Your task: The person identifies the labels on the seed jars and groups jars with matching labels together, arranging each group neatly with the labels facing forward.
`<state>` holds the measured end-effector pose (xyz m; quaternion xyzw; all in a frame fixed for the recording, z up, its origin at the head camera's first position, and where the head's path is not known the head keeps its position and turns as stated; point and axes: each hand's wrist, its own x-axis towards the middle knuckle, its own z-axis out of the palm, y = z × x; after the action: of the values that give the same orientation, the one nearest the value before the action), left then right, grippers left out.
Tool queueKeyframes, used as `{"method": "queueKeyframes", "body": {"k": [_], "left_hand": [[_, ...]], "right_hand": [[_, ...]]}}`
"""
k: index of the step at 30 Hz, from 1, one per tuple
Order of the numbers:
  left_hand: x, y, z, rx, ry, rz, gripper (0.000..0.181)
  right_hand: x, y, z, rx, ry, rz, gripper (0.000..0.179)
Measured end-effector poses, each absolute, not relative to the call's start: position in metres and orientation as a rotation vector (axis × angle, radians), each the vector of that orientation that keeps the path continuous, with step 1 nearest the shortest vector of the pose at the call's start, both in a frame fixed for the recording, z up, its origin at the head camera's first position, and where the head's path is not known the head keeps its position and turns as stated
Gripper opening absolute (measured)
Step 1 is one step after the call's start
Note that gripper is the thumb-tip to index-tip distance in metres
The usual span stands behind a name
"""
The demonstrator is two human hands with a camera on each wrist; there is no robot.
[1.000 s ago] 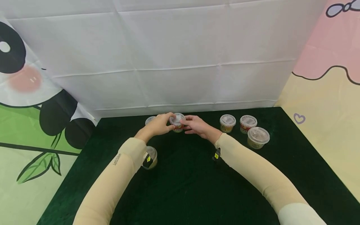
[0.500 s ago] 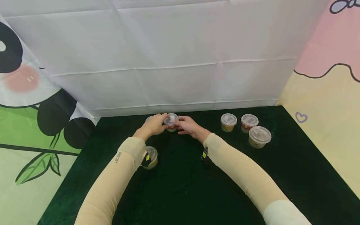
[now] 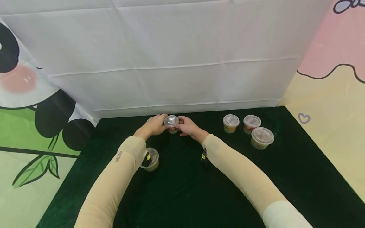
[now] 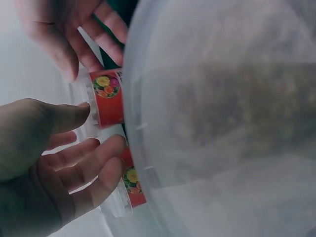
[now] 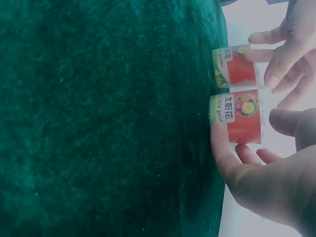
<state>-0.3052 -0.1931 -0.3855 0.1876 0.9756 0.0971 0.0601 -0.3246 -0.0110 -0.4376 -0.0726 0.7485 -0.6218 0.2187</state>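
1. Evidently, both hands shared one small round clear-plastic tub with a red flower label (image 3: pixel 171 120): the left hand (image 3: pixel 155 126) grasped its left rim, the right hand (image 3: pixel 189 126) its right side.
2. It stood upright near the back of the dark green cloth-covered table (image 3: pixel 199 190), just beside a second red-labelled clear-plastic tub (image 5: pixel 244 71).
3. Placing seemed the step; the next move probably called for squaring it up, then releasing gently.
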Motion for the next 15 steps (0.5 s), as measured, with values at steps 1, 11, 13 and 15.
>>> {"method": "queueKeyframes", "body": {"k": [1,11,13,15], "left_hand": [[-0.306,-0.193,-0.386,0.572,2.959,0.279,0.045],[-0.307,-0.183,-0.383,0.502,2.987,0.105,0.031],[-0.306,-0.181,-0.382,0.458,2.981,0.066,0.030],[-0.305,-0.179,-0.382,0.418,2.976,0.039,0.029]], "right_hand": [[-0.325,-0.011,-0.438,-0.206,2.088,-1.707,0.057],[-0.322,-0.012,-0.435,-0.176,2.130,-1.688,0.053],[-0.320,-0.013,-0.435,-0.168,2.123,-1.694,0.053],[-0.318,-0.015,-0.435,-0.167,2.127,-1.694,0.052]]}}
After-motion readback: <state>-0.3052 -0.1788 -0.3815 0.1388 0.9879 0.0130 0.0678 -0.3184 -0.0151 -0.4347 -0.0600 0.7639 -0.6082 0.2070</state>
